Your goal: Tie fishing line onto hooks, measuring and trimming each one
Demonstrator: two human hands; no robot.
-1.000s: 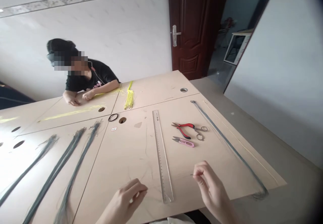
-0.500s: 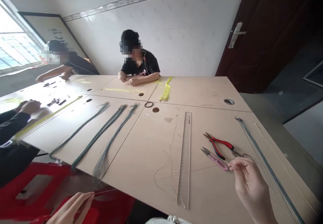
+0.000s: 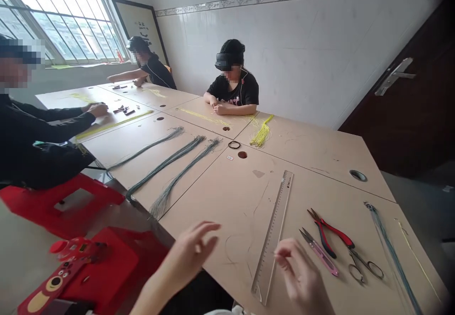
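My left hand point(image 3: 188, 253) hovers above the table's front edge, thumb and fingers apart, with nothing visible in it. Beside the lower part of a clear ruler point(image 3: 273, 239) is my right hand point(image 3: 300, 274), thumb and forefinger pinched together. Whether a fine thread lies in that pinch is too small to make out. Right of this hand lie pink thread snips point(image 3: 320, 252), red-and-black pliers point(image 3: 334, 233) and small scissors point(image 3: 363, 264). Loose thin thread point(image 3: 230, 253) curls on the table left of the ruler.
Several grey-green cord bundles point(image 3: 167, 163) lie left, another bundle point(image 3: 393, 253) right. A yellow bundle point(image 3: 261, 134), a black ring point(image 3: 234, 145) and a tape roll point(image 3: 358, 175) lie farther back. Co-workers point(image 3: 232, 83) sit around the table. Red stools point(image 3: 117, 263) stand at lower left.
My left hand has risen and moved right, its fingers parting. My right hand has moved left towards the ruler. The view has turned left, showing more of the co-worker at the left.
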